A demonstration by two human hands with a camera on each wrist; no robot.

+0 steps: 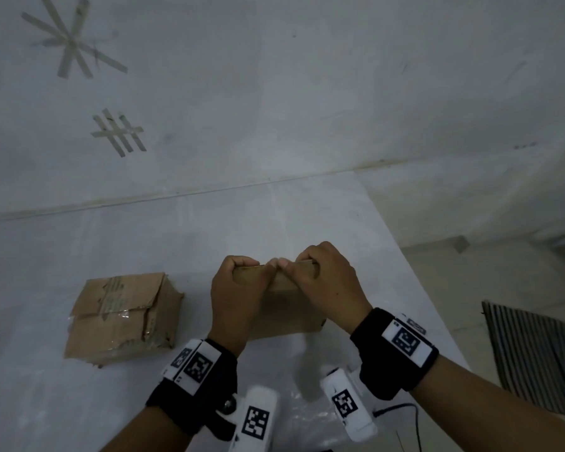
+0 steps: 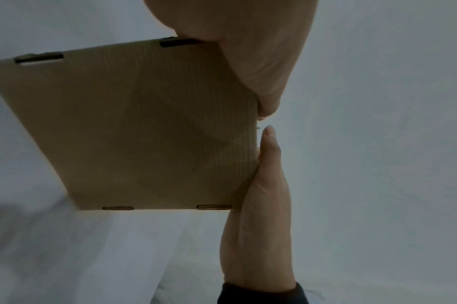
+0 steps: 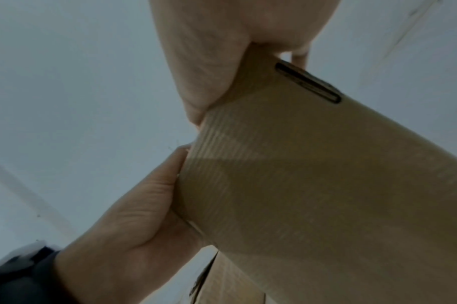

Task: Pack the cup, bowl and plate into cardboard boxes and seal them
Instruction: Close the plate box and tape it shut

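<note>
A plain cardboard box [image 1: 287,316] stands on the white table in front of me. Both hands curl over its raised top flap. My left hand [image 1: 238,282] grips the flap's left part and my right hand [image 1: 323,275] grips the right part, thumbs almost touching. In the left wrist view the slotted cardboard panel [image 2: 134,127] fills the middle, with my left hand [image 2: 235,41] above it and my right hand [image 2: 261,205] along its edge. In the right wrist view the same flap [image 3: 313,174] sits between my right hand [image 3: 209,51] and my left hand [image 3: 131,216]. No cup, bowl or plate shows.
A second, worn cardboard box [image 1: 124,318] closed with clear tape sits to the left on the table [image 1: 79,402]. Clear plastic film [image 1: 307,415] lies near me. The table's right edge [image 1: 421,288] drops to a floor with a striped mat [image 1: 535,353]. A wall stands behind.
</note>
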